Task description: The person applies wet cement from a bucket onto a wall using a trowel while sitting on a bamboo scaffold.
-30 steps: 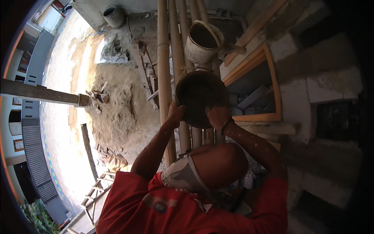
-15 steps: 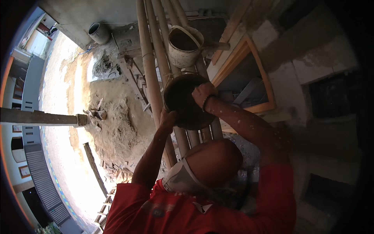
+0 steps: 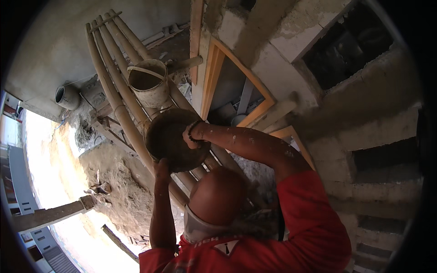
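Grey wall (image 3: pixel 50 50) behind, block wall (image 3: pixel 291 38) on the right, orange frame (image 3: pixel 246 73) set in it, sand (image 3: pixel 120 179) heaped at left. Basin (image 3: pixel 165 136) sits straight ahead of the person on bamboo poles (image 3: pixel 119 110), which run away toward upper left. Round, so no long axis to speak of; opening faces up toward the camera. Key relation: left hand (image 3: pixel 161 168) clamped on the near-left rim, thumb side up; right hand (image 3: pixel 193 137) reaches over the right rim, inside the bowl, right of centre. Right is nearer the middle; left is at the edge. Hands apart. Right fingers lost in the dark, can't tell if they hold anything. Bucket (image 3: pixel 152 96) just beyond the basin, handle up. Count: basin 1, bucket 1 on the poles, drum (image 3: pixel 69 98) 1 by the wall, poles look like 5, hands 2.
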A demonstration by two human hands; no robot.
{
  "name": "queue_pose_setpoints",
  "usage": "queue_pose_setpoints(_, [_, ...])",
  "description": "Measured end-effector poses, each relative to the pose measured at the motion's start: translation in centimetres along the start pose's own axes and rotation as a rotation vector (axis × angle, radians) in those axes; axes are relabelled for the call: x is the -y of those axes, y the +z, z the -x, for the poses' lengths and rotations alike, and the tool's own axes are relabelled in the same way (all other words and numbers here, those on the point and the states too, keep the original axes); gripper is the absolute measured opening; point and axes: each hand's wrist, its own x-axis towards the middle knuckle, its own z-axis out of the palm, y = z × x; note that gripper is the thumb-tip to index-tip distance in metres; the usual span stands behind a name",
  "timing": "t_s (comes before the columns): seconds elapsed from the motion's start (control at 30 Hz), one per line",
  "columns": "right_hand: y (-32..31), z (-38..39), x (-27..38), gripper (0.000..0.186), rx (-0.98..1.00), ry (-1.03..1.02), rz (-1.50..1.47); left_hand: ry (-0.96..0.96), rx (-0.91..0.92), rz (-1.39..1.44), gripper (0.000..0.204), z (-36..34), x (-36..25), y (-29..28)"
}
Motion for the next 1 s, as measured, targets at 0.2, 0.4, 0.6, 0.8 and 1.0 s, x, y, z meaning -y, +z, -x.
queue_pose_setpoints(0.2, [0.7, 0.1, 0.8, 0.022, 0.056, 0.07, -0.437, -0.03, -0.028, -0.04, 0.042, 0.3, -0.3, -0.4])
queue_pose_setpoints(0.4, [1.7, 3.8, -2.3, 0.026, -0.707, -0.013, -0.325, 0.072, -0.034, 0.041, 0.044, 0.1, -0.1, 0.6])
queue_pose_setpoints(0.6, [3.7, -0.9, 0.7, 0.02, -0.66, 0.157, 0.135, 0.054, -0.016, 0.051, 0.046, -0.9, 1.1, -1.0])
queue_pose_setpoints(0.8, [5.3, 0.7, 1.7, 0.02, -0.541, -0.032, 0.166, 0.09, -0.039, -0.003, 0.046, -1.3, 1.4, -1.3])
queue_pose_setpoints(1.0, [5.6, 0.3, 2.3, 0.025, -0.383, -0.024, -0.362, 0.072, 0.098, -0.097, 0.041, 0.1, 0.3, -1.3])
